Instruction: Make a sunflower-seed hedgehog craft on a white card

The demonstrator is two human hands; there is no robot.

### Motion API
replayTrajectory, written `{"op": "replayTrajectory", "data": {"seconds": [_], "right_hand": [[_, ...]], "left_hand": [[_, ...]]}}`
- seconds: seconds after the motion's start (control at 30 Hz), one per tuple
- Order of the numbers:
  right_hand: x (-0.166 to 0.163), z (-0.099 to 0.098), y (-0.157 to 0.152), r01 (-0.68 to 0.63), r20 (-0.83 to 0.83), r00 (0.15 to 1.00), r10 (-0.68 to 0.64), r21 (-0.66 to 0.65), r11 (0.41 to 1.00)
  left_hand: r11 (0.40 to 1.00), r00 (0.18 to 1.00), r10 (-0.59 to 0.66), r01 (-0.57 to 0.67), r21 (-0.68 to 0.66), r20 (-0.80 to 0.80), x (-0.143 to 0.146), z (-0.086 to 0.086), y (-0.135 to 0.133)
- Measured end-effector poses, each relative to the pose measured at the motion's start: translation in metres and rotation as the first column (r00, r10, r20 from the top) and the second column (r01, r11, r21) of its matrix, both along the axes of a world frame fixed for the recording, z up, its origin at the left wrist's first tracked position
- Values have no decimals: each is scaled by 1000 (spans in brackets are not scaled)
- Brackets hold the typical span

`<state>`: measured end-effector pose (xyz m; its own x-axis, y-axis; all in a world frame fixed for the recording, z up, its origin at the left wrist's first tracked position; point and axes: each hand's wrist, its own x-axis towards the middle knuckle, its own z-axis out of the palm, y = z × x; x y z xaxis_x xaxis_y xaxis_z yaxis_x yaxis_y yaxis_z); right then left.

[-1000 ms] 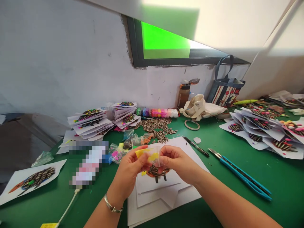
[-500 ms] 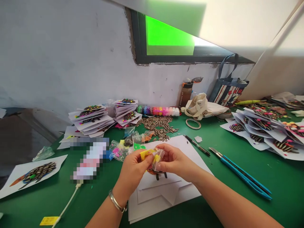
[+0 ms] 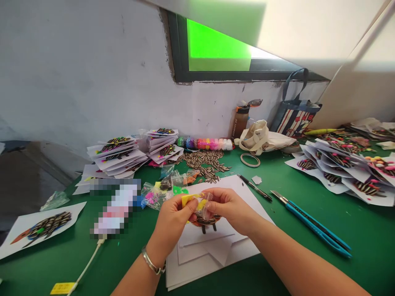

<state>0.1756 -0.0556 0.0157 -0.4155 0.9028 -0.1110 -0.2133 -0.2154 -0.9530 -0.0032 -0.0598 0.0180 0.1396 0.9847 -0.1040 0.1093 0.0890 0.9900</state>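
My left hand [image 3: 173,220] is closed, thumb and fingers pinching a soft yellow piece that looks like modelling clay [image 3: 187,199]. Between my hands is a small clear plastic bag [image 3: 201,210] with more yellow in it. The fingers of my right hand [image 3: 226,206] pinch the bag's right side. Just below them, partly covered, a picture made of striped sunflower seeds [image 3: 206,222] with two dark legs lies on white paper sheets [image 3: 210,269]. Beyond my left hand are small bags of coloured clay [image 3: 180,190].
Loose sunflower seeds [image 3: 203,162] are heaped near the wall. Blue-handled tweezers [image 3: 317,226], a pen [image 3: 254,188] and a tape roll [image 3: 250,160] lie right of the paper. Stacks of seed pictures [image 3: 119,154] stand at both sides. A phone [image 3: 117,209] with a cable lies left.
My right fingers have closed in and shifted slightly up along the bag. More of the seed picture shows beneath. My left hand keeps its pinch almost in place.
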Motion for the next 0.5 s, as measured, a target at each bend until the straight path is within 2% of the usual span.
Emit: {"op": "replayTrajectory", "data": {"seconds": [0.13,0.27,0.4,0.5], "right_hand": [[2,1,0,-63,-56,996,63,-6,998],[2,4,-1,-51,-25,998,51,11,999],[-1,5,-4,-73,-3,997,74,50,996],[-5,2,-6,-24,99,995,14,97,995]], "left_hand": [[999,996,6,-2,-47,87,2,3,-1],[995,988,-58,70,-77,142,4,7,-1],[997,994,-51,57,-60,95,4,7,-1],[999,999,-4,5,-33,42,5,6,-1]]}}
